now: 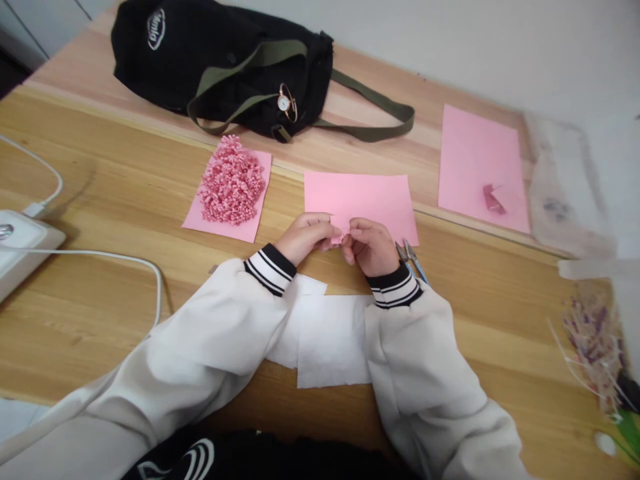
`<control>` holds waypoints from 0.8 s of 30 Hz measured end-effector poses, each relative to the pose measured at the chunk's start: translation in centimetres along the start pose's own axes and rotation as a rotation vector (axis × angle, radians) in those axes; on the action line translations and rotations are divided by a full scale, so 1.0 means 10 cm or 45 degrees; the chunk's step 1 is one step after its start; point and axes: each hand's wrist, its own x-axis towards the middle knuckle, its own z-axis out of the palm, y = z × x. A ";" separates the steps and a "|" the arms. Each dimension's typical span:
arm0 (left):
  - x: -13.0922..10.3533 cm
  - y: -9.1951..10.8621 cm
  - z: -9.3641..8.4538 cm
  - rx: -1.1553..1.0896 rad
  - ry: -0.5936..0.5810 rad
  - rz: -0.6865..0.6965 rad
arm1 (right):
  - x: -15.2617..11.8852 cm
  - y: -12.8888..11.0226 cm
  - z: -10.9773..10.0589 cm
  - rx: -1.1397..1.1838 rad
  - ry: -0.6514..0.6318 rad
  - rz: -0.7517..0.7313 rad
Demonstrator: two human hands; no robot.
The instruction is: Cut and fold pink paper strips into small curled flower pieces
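My left hand (309, 237) and my right hand (371, 245) meet in front of a pink sheet (357, 190), thumbs and fingers pinched close together. Between the fingertips they hold a small pink piece (338, 235); its exact kind is too small to make out, and it partly blends with the sheet behind. Beside my right wrist lie small scissors (410, 255) with blue handles, partly hidden by the sleeve. White paper sheets (334, 347) lie beneath my forearms. To the left, a pile of tiny pink curled pieces (233, 183) rests on another pink sheet (257, 223).
A black bag (220, 53) with green straps lies at the back, a wristwatch (284, 103) on it. A further pink sheet (475, 153) at right bears a folded pink scrap (494, 199). A white power strip (25, 243) with cables is at left, dried flowers (595, 340) at right.
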 end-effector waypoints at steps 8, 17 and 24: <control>0.00 0.00 0.01 -0.016 0.009 0.005 | 0.00 0.01 0.00 0.002 -0.001 -0.009; 0.00 -0.01 0.01 -0.032 0.004 0.005 | 0.00 0.03 0.00 0.033 0.008 -0.009; -0.01 0.00 0.01 -0.018 0.011 -0.001 | 0.00 0.01 0.01 0.019 0.023 -0.005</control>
